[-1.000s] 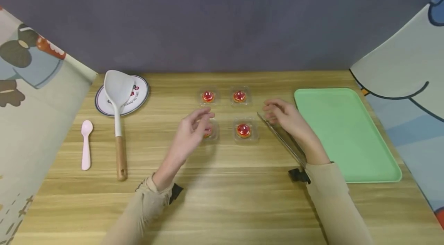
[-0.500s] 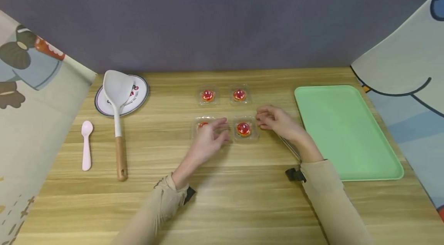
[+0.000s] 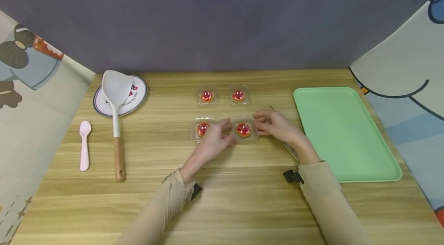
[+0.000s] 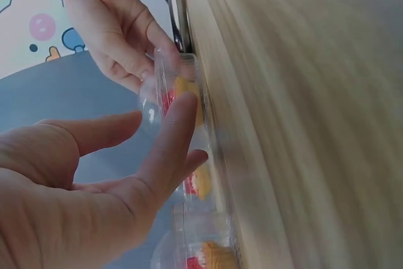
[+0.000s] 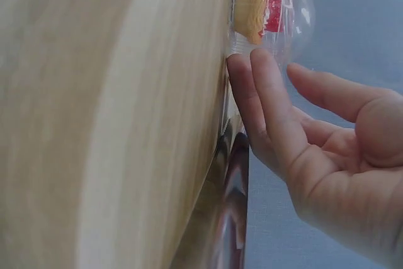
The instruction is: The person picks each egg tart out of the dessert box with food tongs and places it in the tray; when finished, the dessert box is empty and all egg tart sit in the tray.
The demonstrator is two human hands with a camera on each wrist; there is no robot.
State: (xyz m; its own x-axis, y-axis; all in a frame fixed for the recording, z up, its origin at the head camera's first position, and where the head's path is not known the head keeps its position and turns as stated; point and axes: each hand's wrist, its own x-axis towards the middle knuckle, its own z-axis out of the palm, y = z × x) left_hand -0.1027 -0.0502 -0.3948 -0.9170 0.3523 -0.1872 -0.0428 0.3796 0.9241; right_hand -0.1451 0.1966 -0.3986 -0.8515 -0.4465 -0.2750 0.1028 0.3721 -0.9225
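A small red-topped tart in a clear plastic box (image 3: 243,130) sits between the two hands, front right in a group of several such boxes. From its left side the left hand (image 3: 214,141) reaches in, thumb and fingers apart, overlapping part of the front-left boxed tart (image 3: 202,129). On the opposite side, fingertips of the right hand (image 3: 277,125) are right at the box's edge. The right wrist view shows that hand's fingers (image 5: 271,86) extended just short of the tart (image 5: 258,11). Metal tongs (image 3: 290,151) lie partly hidden beneath the right hand and forearm.
Two more boxed tarts (image 3: 206,96) stand behind. At right lies a green tray (image 3: 347,133). On the left are a white spatula (image 3: 116,87) with a wooden handle, resting across a plate (image 3: 139,100), and a pink spoon (image 3: 84,145). A dark wall (image 3: 222,21) closes the back.
The left hand has moved right, from over the front-left box to the front-right box's left side. The right hand has shifted left and slightly toward the person, to that box's right edge.
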